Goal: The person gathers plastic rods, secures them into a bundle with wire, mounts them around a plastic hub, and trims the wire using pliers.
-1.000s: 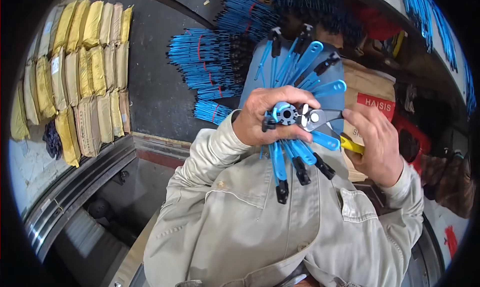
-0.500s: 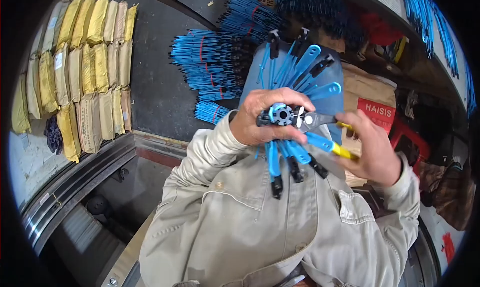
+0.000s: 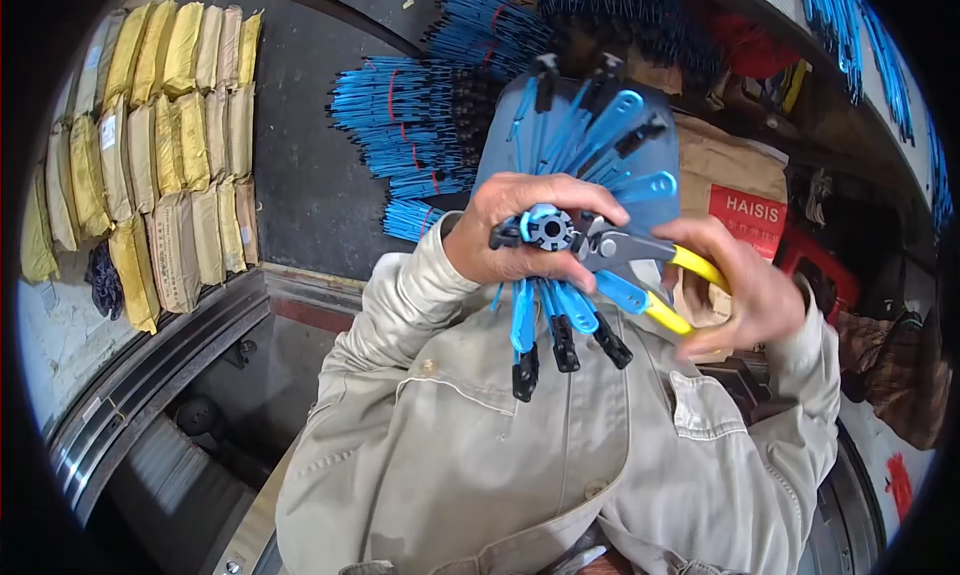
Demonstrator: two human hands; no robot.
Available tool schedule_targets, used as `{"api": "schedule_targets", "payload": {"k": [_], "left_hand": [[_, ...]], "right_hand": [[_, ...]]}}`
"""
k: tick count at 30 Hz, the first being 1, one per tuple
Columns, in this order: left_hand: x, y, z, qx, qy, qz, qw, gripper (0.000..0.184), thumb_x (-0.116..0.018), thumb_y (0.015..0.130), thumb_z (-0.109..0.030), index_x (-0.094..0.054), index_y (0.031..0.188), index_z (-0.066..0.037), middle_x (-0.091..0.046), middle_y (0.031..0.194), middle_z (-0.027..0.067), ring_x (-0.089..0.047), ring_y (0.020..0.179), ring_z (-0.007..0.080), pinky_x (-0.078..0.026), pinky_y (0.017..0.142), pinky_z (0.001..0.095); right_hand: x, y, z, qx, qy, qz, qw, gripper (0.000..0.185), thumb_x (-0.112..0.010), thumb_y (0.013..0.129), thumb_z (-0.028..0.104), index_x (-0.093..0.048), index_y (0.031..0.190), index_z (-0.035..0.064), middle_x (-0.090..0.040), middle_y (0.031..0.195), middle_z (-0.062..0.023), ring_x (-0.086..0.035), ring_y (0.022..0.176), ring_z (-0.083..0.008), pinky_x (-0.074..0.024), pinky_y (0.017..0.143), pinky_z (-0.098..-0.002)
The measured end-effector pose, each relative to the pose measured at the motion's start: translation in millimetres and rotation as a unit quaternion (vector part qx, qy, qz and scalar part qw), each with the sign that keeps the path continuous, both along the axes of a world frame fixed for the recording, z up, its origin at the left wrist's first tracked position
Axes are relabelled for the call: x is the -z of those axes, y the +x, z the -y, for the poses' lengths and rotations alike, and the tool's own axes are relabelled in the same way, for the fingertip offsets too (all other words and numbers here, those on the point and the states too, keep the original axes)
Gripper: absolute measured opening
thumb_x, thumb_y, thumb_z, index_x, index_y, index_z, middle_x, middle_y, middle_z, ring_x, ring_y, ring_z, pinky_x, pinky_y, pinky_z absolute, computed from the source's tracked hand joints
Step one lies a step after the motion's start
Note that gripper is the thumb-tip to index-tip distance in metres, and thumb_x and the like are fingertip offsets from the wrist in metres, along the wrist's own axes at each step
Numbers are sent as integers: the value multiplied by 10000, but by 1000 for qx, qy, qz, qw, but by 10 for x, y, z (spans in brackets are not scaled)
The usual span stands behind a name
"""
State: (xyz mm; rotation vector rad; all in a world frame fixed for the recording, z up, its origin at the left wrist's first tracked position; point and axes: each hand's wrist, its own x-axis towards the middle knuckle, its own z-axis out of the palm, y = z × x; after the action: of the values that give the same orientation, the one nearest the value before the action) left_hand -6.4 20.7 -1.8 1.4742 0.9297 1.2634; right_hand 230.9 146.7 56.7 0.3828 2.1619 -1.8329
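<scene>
My left hand (image 3: 515,237) is closed around a round black notched hub (image 3: 552,231) that has a blue piece at its upper edge. Flat blue ribs (image 3: 612,123) with black ends fan out above and below the hub. Yellow-handled pliers (image 3: 628,247) lie in my right hand (image 3: 755,290), whose fingers are around the outer side of the handles and a little blurred. The grey jaws reach the side of the hub beside my left fingertips; what is between them is hidden.
Bundles of blue rods (image 3: 395,115) tied with red bands lie on the dark table (image 3: 295,145). Wrapped yellow and tan packets (image 3: 130,155) are stacked at left. A brown paper bag (image 3: 725,165) with a red label sits at right. More blue rods (image 3: 835,35) hang upper right.
The hub, ribs and left hand have shifted slightly left in view. The pliers have turned a little, more of their yellow handles shows, and my right fingers are straighter.
</scene>
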Motion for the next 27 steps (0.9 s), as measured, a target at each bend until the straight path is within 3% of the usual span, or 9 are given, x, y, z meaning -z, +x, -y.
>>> {"api": "schedule_targets", "payload": {"k": [5,7,10,12,13,16,18,20,27], "left_hand": [[-26,-20,-5,-52,-66,-3,996,496,-815,605,-227,-634,1021,-25,-653,1003,92,-638,913,211,-499,793,298],[-14,-33,25,-49,-54,-34,997,502,-817,604,-233,-634,1021,-23,-657,987,85,-643,878,202,-501,772,290],[47,-61,-13,3,-5,-30,1000,585,-814,560,-340,-638,1004,-2,-655,955,105,-629,799,187,-490,711,269],[57,-51,-16,24,27,-30,999,632,-813,538,-393,-640,995,8,-653,939,115,-622,760,180,-484,681,259],[75,-35,-6,11,17,-12,1000,630,-813,537,-397,-642,989,8,-653,926,111,-616,750,175,-480,681,256],[103,-27,38,-18,2,19,1000,626,-812,535,-405,-645,976,7,-652,899,104,-604,729,167,-472,679,251],[97,-24,66,-49,-10,0,999,575,-811,569,-361,-635,988,-9,-650,875,92,-618,746,166,-478,681,256],[122,1,95,-63,-13,-6,998,551,-810,585,-338,-630,994,-16,-649,862,86,-625,755,165,-482,681,259],[133,121,133,-143,-79,70,984,581,-803,606,-343,-605,1048,-22,-643,897,55,-581,703,124,-455,645,246]], "right_hand": [[71,51,275,40,476,-128,869,668,-673,789,147,-290,1315,-5,-602,1045,-183,-629,843,-218,-484,629,-280],[107,135,114,-16,215,-111,970,646,-673,776,122,-321,1302,-8,-582,1096,-216,-631,858,-254,-491,649,-296],[224,120,-21,-14,-152,11,988,621,-678,761,108,-359,1279,-16,-567,1125,-241,-631,862,-284,-495,665,-313],[266,75,-104,33,-552,221,804,593,-687,742,104,-404,1246,-30,-556,1132,-260,-629,856,-307,-496,679,-330],[256,57,-100,30,-549,219,806,593,-687,742,104,-404,1246,-30,-556,1132,-260,-629,856,-307,-496,679,-330],[157,11,45,23,-203,103,973,535,-682,712,74,-472,1199,7,-565,1090,-217,-619,841,-308,-494,663,-347],[72,8,184,23,47,15,998,503,-679,692,54,-517,1168,31,-570,1062,-188,-612,832,-308,-492,653,-358],[1,22,286,25,295,-67,953,479,-675,672,34,-561,1137,55,-576,1034,-159,-605,822,-309,-491,643,-370],[260,-8,418,151,540,-108,821,460,-648,633,0,-595,1079,100,-550,1048,-117,-563,951,-272,-432,806,-455]]}}
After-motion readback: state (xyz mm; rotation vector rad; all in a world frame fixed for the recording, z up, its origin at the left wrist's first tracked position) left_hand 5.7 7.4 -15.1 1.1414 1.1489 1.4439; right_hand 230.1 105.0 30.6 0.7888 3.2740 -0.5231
